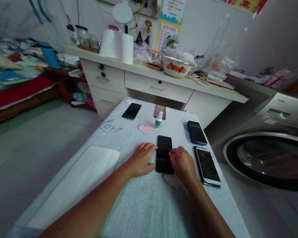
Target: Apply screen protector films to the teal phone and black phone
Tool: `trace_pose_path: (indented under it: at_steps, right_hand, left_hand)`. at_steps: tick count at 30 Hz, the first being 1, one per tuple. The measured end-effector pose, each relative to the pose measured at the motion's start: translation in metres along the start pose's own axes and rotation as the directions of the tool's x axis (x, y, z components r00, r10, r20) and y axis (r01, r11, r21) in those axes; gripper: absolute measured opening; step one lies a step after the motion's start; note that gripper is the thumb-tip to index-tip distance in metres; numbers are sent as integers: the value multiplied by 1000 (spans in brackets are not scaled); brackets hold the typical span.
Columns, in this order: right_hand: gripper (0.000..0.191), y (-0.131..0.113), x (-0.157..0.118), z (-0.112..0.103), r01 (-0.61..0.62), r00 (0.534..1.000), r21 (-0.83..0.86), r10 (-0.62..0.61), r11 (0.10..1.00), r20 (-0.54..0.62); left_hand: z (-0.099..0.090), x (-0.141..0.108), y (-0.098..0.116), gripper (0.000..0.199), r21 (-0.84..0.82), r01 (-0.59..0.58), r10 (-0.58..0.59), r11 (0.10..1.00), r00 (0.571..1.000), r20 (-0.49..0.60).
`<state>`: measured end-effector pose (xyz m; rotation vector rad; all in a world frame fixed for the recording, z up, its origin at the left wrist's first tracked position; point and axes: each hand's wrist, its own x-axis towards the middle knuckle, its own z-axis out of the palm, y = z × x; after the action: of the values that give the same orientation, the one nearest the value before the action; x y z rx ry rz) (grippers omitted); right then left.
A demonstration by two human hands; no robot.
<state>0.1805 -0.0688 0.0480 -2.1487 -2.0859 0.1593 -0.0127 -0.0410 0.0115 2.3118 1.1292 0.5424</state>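
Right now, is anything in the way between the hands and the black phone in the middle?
No, nothing that shows. The left hand is at the left edge of the phone, and the right hand is at its right edge. The little bottle stands beyond the far end, not between.

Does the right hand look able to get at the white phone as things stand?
Likely yes: the right hand is just left of the white phone, with nothing blocking the gap, though it is at the middle phone.
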Motion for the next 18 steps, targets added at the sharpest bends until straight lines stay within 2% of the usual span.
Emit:
trace_pose_path:
  at_steps: [4,10,18]
  right_hand:
    - [21,0,-5,10,51,998,95,-47,994,-52]
    - [19,-7,-10,18,144,986,151,-129,978,-104]
    - [19,-15,-14,21,307,951,178,-294,935,-98]
  left_hand:
    - [0,0,1,63,-7,10,-10,1000,1000,6]
    - [0,0,0,62,-12,8,-8,1000,1000,8]
    - [1,0,1,60,-21,11,-11,1000,1000,-3]
